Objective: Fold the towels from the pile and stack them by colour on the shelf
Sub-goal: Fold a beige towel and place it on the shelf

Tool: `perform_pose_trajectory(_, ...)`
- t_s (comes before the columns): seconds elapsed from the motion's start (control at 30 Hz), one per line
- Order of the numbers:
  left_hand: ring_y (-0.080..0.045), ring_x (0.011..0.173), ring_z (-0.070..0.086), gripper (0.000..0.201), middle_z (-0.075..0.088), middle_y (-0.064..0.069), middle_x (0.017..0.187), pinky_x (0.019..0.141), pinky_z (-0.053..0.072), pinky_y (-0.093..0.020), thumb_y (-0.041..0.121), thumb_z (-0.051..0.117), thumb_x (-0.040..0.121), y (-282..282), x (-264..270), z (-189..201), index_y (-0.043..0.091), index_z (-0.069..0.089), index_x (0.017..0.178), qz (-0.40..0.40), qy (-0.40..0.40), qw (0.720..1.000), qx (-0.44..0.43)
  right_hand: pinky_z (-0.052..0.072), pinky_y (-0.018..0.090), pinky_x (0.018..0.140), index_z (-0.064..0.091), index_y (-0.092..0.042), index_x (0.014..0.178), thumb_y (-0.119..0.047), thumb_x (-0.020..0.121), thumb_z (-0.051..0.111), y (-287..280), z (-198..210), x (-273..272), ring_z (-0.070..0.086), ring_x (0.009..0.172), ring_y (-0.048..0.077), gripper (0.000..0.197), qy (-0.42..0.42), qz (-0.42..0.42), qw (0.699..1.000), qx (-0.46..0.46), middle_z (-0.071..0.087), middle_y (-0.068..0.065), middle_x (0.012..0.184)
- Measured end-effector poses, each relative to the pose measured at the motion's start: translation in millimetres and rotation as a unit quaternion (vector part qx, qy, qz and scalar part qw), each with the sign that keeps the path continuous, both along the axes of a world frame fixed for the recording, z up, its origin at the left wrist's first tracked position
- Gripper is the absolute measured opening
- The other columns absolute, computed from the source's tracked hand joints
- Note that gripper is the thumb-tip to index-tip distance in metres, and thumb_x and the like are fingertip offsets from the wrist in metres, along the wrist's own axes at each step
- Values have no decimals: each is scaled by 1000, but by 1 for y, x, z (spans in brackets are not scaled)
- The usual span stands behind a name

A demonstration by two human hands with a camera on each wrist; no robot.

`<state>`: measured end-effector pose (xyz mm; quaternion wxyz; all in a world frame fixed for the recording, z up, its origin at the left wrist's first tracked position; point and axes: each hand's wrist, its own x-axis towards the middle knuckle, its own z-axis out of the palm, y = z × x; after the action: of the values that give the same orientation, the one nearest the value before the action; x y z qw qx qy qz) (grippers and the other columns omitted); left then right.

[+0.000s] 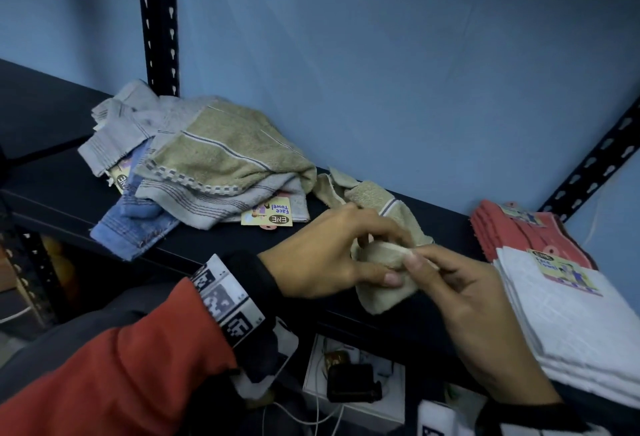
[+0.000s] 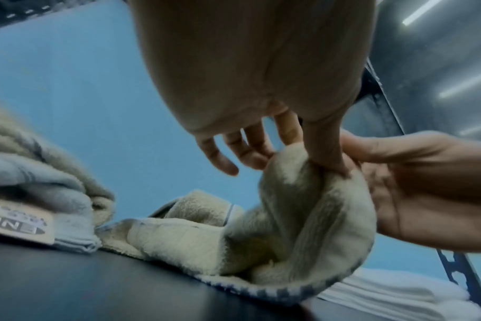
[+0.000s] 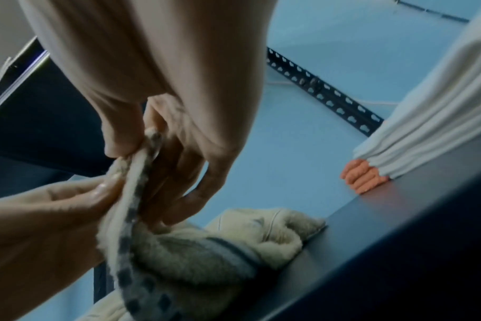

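Beige towel (image 1: pixel 382 264) pinched at its checked hem by both grips, left hand (image 1: pixel 332 255) and right hand (image 1: pixel 460 293); best: find corners, spread flat on shelf (image 1: pixel 214 238); fold square.

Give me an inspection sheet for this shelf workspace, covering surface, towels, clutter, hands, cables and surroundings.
Surface: dark shelf, matte, bare along its front edge.
Job's things: beige towel held at the shelf edge, unfolded; loose pile of grey, blue and beige towels at the left; folded white stack at the right with the red stack behind it.
Clutter: face towel tag lying beside the pile.
Hands: left hand and right hand both pinch the beige towel's edge.
Cables: white cable below the shelf, by a white box.
Surroundings: blue wall; black slotted upright.
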<state>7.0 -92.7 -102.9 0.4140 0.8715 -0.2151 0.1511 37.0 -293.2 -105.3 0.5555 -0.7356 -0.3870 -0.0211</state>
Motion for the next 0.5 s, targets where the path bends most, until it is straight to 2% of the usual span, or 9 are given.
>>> perform_pose_trajectory(0.03, -10, 95, 54, 19, 63, 12, 94, 82, 42, -27, 42, 81, 83, -2, 0, 0, 37, 64, 86, 27, -20, 999, 28, 56, 26, 78, 78, -16, 91, -20, 94, 61, -4, 2, 3, 73, 84, 17, 18, -12, -6, 1000, -2, 77, 5, 87)
perform_pose_trajectory(0.07, -10, 92, 51, 26, 59, 11, 90, 79, 40, -25, 45, 82, 81, -3, 0, -2, 38, 58, 74, 53, -36, 997, 32, 55, 24, 76, 77, -16, 88, -19, 93, 61, -7, 3, 4, 72, 81, 14, 17, -24, -16, 1000, -1, 76, 4, 84)
perform_pose_trajectory(0.1, -10, 91, 49, 33, 58, 10, 90, 78, 40, -24, 47, 83, 79, -2, 1, -3, 32, 56, 66, 67, -45, 997, 19, 55, 25, 75, 77, -16, 86, -18, 92, 61, -10, 4, 7, 71, 79, 14, 17, -40, -24, 999, -4, 76, 3, 82)
perform_pose_trajectory(0.17, -6, 95, 48, 43, 63, 13, 100, 81, 39, -21, 50, 81, 79, 1, 2, -2, 17, 60, 62, 74, -67, 995, 23, 55, 25, 74, 76, -16, 85, -19, 92, 61, -14, 6, 9, 71, 78, 15, 17, -59, -35, 998, -5, 75, 2, 82)
perform_pose_trajectory(0.27, -5, 100, 49, 45, 67, 19, 112, 88, 43, -31, 59, 70, 83, 10, 8, 2, 17, 69, 69, 81, -95, 988, 90, 55, 18, 69, 75, -19, 82, -20, 90, 61, -19, 10, 13, 68, 71, 8, 17, -64, -85, 992, 61, 75, -4, 78)
perform_pose_trajectory(0.37, -13, 88, 56, 50, 71, 14, 101, 80, 47, -40, 65, 57, 89, 29, 14, 7, 19, 74, 78, 131, -140, 974, 120, 62, 35, 75, 75, -18, 88, -37, 89, 66, -34, 11, 28, 71, 80, 21, 21, -21, -176, 964, 200, 76, 0, 84)
perform_pose_trajectory(0.43, -19, 75, 58, 59, 67, 5, 80, 70, 48, -42, 69, 49, 91, 43, 17, 6, 16, 66, 72, 191, -151, 961, 131, 60, 51, 87, 73, -9, 99, -41, 92, 69, -44, 8, 37, 71, 95, 35, 33, 7, -236, 936, 262, 74, 16, 99)
perform_pose_trajectory(0.47, -21, 69, 57, 62, 62, 1, 71, 65, 47, -44, 70, 47, 91, 49, 18, 6, 14, 60, 69, 219, -145, 957, 123, 56, 58, 90, 71, -7, 102, -42, 92, 69, -47, 7, 40, 69, 97, 38, 37, 16, -264, 922, 283, 71, 21, 103)
perform_pose_trajectory(0.5, -21, 65, 56, 63, 58, -1, 65, 61, 46, -44, 71, 47, 91, 53, 19, 5, 14, 56, 67, 238, -135, 956, 104, 53, 61, 91, 71, -10, 101, -47, 91, 69, -50, 5, 42, 67, 95, 35, 39, 22, -291, 910, 296, 68, 21, 102)
